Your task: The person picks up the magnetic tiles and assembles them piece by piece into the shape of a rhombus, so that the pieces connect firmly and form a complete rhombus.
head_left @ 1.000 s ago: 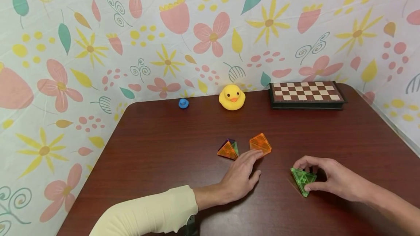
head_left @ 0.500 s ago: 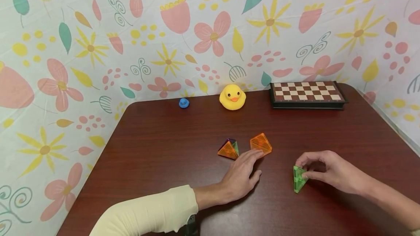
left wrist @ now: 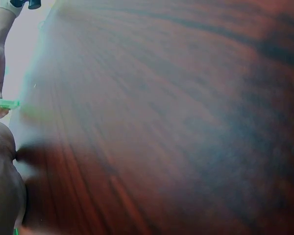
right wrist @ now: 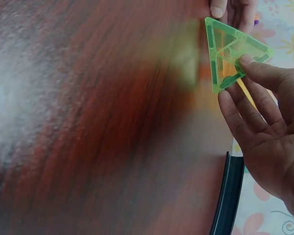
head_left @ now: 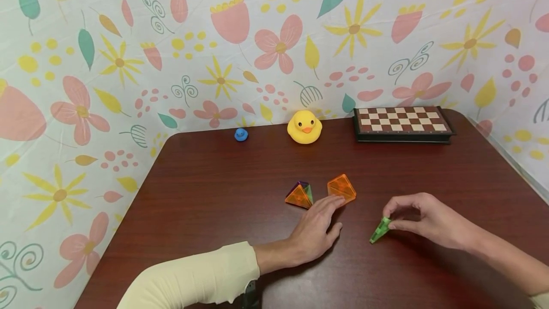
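The right hand point(head_left: 433, 221) pinches a green translucent triangle tile point(head_left: 380, 230), seen nearly edge-on in the head view; the right wrist view shows the face of the tile point(right wrist: 235, 46) between thumb and fingers. With fingers extended, the left hand point(head_left: 315, 232) rests at the centre, its fingertips on the lower edge of a flat orange piece point(head_left: 341, 188). Just left of those fingers stands a small pointed shape of orange, purple and green tiles point(head_left: 299, 195). In the left wrist view the green tile point(left wrist: 5, 103) appears at the left edge.
At the back of the dark wooden table point(head_left: 206, 170) are a small blue duck point(head_left: 241, 134), a yellow duck point(head_left: 304, 128) and a checkered board box point(head_left: 402, 125). A flower-patterned cloth point(head_left: 171, 61) hangs behind.
The right hand has turned the green tile from face-on to nearly edge-on and moved it slightly up and left. The left hand has stayed in place.
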Available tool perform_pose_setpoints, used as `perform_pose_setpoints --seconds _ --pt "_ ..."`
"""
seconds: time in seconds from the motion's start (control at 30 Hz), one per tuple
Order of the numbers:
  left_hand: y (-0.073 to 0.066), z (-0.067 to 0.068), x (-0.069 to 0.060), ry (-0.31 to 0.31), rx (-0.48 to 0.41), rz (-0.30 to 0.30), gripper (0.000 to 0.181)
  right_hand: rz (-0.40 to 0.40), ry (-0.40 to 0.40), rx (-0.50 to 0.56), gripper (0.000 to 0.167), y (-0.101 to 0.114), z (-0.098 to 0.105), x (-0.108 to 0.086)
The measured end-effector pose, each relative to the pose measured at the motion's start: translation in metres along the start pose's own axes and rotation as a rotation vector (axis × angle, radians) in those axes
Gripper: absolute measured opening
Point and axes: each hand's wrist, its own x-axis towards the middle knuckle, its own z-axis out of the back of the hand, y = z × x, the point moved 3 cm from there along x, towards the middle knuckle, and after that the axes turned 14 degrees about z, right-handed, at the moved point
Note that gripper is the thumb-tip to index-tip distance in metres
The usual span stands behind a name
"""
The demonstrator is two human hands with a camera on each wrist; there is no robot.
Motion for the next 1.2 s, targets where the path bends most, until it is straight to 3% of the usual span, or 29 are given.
perform_pose_setpoints --seconds 0.3,0.53,0.77,1.2 --pt "0.001 -0.001 0.000 0.007 -0.006 0.001 0.054 0.065 -0.078 -0.032 0.032 0.003 -0.006 0.015" --pt "0.001 0.000 0.000 0.012 -0.008 0.012 0.055 0.053 -0.141 -0.139 0.038 0.003 -0.012 0.030" --pt "0.001 0.001 -0.001 -0.001 -0.004 0.020 0.056 0.045 -0.169 -0.194 0.038 0.001 -0.016 0.046" --pt "0.001 0.001 -0.001 0.008 -0.016 0.030 0.059 0.045 -0.171 -0.170 0.035 -0.007 -0.019 0.064"
